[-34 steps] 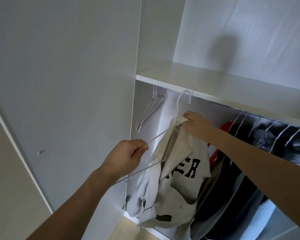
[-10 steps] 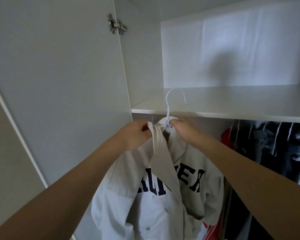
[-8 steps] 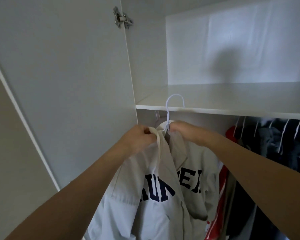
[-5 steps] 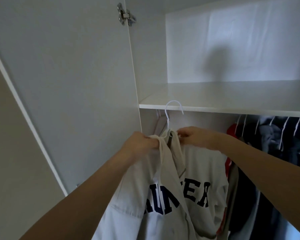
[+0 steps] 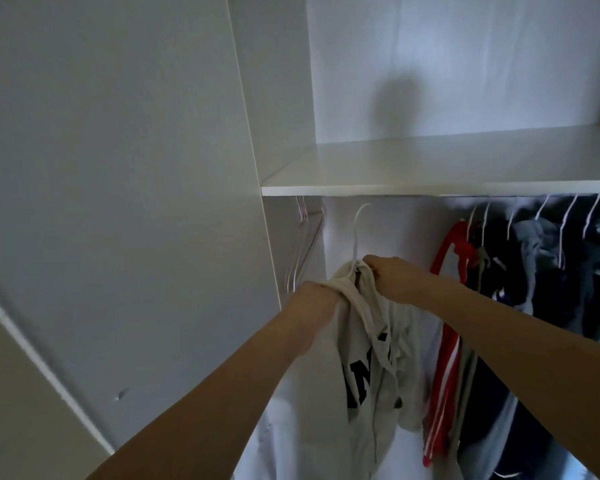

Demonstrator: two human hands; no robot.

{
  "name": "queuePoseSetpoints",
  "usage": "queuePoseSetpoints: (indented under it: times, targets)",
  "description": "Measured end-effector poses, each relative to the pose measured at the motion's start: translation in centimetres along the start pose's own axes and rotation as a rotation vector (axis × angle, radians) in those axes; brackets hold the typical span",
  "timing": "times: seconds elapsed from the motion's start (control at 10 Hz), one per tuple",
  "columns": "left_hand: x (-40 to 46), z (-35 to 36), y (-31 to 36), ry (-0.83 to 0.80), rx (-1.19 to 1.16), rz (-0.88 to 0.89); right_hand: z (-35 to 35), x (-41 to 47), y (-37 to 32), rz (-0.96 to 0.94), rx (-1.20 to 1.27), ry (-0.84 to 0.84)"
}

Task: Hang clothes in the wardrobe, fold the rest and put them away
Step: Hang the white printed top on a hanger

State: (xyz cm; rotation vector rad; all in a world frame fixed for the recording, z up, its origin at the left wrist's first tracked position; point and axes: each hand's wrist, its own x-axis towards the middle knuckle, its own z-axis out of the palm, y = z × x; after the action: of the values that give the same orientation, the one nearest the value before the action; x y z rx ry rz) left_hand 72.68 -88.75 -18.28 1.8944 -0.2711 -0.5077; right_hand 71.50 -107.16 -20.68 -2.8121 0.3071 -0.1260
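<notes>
A cream shirt (image 5: 368,368) with dark block letters hangs on a white hanger (image 5: 356,230), held up under the wardrobe shelf (image 5: 430,188). My left hand (image 5: 312,303) grips the shirt's left shoulder; its fingers are hidden in the cloth. At the collar, just below the hanger's hook, my right hand (image 5: 392,275) pinches shirt and hanger together. The hook rises to just below the shelf edge; the rail is hidden behind the shelf, so I cannot tell whether the hook rests on it.
Bare pinkish hangers (image 5: 303,244) hang at the far left of the rail space. To the right hang a red striped garment (image 5: 444,341) and several dark and blue clothes (image 5: 541,265). The open wardrobe door (image 5: 118,202) stands on the left.
Both hands have carried the shirt on its hanger forward and lower relative to the shelf, so the hook now sits beneath the shelf edge. The view has tilted down.
</notes>
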Motion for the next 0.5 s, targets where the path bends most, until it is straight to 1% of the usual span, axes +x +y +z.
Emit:
queuePoseSetpoints:
  times: [0.1,0.2,0.3,0.4,0.5]
  targets:
    - [4.0,2.5,-1.0,-0.027,0.012,-0.012,1.0,2.3,2.6,-0.012,0.15,0.021]
    - [6.7,4.7,-2.3,-0.05,-0.023,0.018,2.2,4.3,5.0,0.005,0.254,0.057]
    - [10.2,7.4,-3.5,-0.034,-0.055,0.064,3.1,6.7,6.9,0.02,0.404,0.084]
    - [13.3,9.9,-3.8,-0.006,-0.055,0.09,3.8,9.1,9.1,0.037,0.497,0.121]
    - [16.4,12.6,-4.3,0.028,-0.088,0.106,4.8,11.4,11.7,0.051,0.503,0.142]
